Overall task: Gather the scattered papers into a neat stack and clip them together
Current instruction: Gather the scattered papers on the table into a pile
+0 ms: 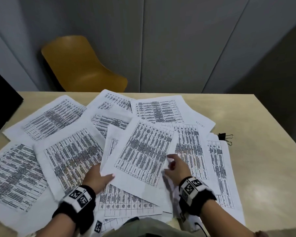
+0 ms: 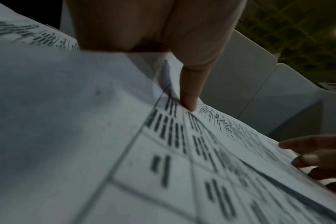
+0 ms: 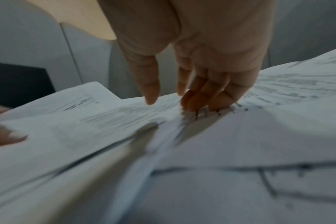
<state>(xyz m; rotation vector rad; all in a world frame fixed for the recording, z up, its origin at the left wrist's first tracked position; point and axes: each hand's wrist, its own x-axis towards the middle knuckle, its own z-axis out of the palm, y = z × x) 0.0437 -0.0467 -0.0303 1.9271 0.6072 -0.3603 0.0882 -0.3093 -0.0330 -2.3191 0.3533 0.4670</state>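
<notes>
Many white printed sheets point(image 1: 67, 151) lie scattered and overlapping across the beige table point(image 1: 263, 159). My left hand point(image 1: 99, 177) pinches the near left corner of one lifted sheet point(image 1: 143, 151), thumb on top and fingers hidden beneath. The left wrist view shows that thumb point(image 2: 190, 94) pressing on the sheet point(image 2: 163, 151). My right hand point(image 1: 173, 165) is at the same sheet's right edge, fingers fairly straight and touching the paper. In the blurred right wrist view, its fingertips point(image 3: 201, 100) meet the sheet's edge point(image 3: 105, 121). A black binder clip point(image 1: 225, 136) lies at the papers' right border.
A yellow chair point(image 1: 82, 65) stands behind the table's far edge, before grey wall panels. A black object point(image 1: 2, 100) is at the far left. Bare tabletop shows on the right side, past the clip.
</notes>
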